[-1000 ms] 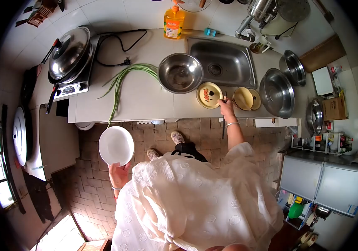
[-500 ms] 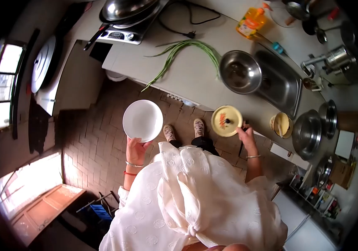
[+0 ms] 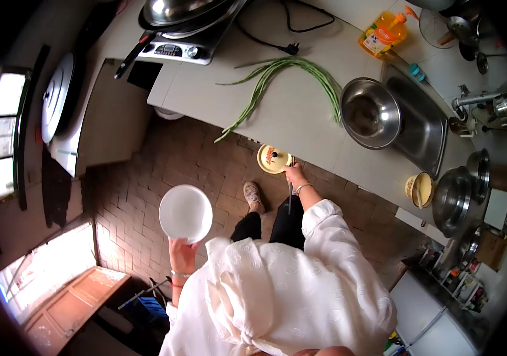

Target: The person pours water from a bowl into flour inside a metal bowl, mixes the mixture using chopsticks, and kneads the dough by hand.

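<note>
My left hand grips the rim of a white bowl over the brick floor, its inside facing up. My right hand holds a round cream-yellow enamel lid with a black knob and red print, close to the counter's front edge. A long, thin dark object also sticks out of my right hand; its kind is unclear. On the counter above lie long green beans, beside a steel basin.
A lidded pan sits on an electric cooker; its black handle juts out. A sink, an orange soap bottle, a power cord, a small yellow bowl and steel basins line the counter.
My right hand has moved left with the lid, towards the counter's front edge. The white bowl in my left hand is lower in view. My view and feet have shifted.
</note>
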A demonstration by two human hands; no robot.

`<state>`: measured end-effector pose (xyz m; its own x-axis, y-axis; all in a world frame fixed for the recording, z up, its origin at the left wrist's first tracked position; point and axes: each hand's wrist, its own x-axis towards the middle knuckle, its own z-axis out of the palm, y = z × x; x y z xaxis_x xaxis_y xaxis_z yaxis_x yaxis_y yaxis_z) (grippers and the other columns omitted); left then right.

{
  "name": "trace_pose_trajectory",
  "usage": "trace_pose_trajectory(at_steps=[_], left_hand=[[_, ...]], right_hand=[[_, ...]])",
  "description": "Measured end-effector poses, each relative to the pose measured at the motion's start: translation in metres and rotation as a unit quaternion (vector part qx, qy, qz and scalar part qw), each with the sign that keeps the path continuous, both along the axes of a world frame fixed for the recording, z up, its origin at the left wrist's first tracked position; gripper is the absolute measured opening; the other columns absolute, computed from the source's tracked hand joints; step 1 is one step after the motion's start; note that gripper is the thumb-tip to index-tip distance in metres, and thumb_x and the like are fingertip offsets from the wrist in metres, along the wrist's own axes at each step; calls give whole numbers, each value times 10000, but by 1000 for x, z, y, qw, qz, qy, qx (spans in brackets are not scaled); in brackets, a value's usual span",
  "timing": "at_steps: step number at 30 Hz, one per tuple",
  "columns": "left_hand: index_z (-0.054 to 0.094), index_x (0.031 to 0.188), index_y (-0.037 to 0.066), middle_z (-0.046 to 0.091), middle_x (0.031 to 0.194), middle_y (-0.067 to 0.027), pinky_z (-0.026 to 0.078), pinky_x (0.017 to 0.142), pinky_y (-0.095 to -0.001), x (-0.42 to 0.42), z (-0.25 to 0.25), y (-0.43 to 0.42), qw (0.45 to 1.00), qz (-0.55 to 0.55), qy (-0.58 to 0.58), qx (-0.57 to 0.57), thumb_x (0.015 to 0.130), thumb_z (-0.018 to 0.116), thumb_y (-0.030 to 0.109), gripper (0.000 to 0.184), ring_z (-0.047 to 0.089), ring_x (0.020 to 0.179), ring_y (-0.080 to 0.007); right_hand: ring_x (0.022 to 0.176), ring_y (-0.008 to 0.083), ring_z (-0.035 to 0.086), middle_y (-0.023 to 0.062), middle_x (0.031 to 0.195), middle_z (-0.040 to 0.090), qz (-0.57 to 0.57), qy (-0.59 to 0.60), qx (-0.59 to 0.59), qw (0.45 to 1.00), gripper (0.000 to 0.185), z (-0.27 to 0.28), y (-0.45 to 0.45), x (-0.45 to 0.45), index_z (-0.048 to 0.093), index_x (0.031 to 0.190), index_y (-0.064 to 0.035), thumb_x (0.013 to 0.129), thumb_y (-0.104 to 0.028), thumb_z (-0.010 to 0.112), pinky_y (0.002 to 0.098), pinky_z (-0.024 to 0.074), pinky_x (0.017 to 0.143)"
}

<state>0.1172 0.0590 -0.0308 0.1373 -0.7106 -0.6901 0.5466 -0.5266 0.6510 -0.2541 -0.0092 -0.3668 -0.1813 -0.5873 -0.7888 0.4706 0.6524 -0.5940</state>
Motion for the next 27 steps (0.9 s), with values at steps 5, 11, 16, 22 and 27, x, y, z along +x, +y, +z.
trace_pose_trajectory(at_steps=[5,11,16,22,27], left_hand=[[454,1279,149,520,1242,-51,492,896,-440,32,-11,5,999,-13,18,25,791,539,71,502,523,1138,-256],[461,1248,68,546,1155,-113,468,914,-426,77,-45,2,995,-57,-62,60,724,534,65,529,554,1069,-287],[458,1239,39,547,1115,-145,463,902,-425,132,-83,-7,985,-106,-40,133,699,534,107,549,560,1036,-307],[505,1156,26,570,1069,-125,461,891,-405,61,-44,-53,974,-170,-3,153,707,543,131,463,575,992,-287],[509,1168,62,579,1112,-101,467,897,-414,15,-51,-79,969,-224,40,94,734,544,115,438,573,1014,-266]], right_hand=[[421,68,385,-27,573,448,-225,-47,20,973,142,-61,-43,9,485,813,-139,889,-208,583,261,294,351],[535,226,564,85,676,599,-352,-29,-8,936,220,-101,-88,-4,555,884,-80,920,-294,523,389,424,448],[580,271,592,115,719,623,-269,98,-5,958,239,-80,-99,-11,573,902,-65,918,-298,522,417,448,492],[634,326,625,151,770,652,7,497,-59,865,266,-58,-39,3,595,923,-48,915,-303,522,450,477,544],[710,390,645,227,738,644,292,450,-97,838,361,29,75,-8,671,756,-2,898,-304,533,480,508,673]])
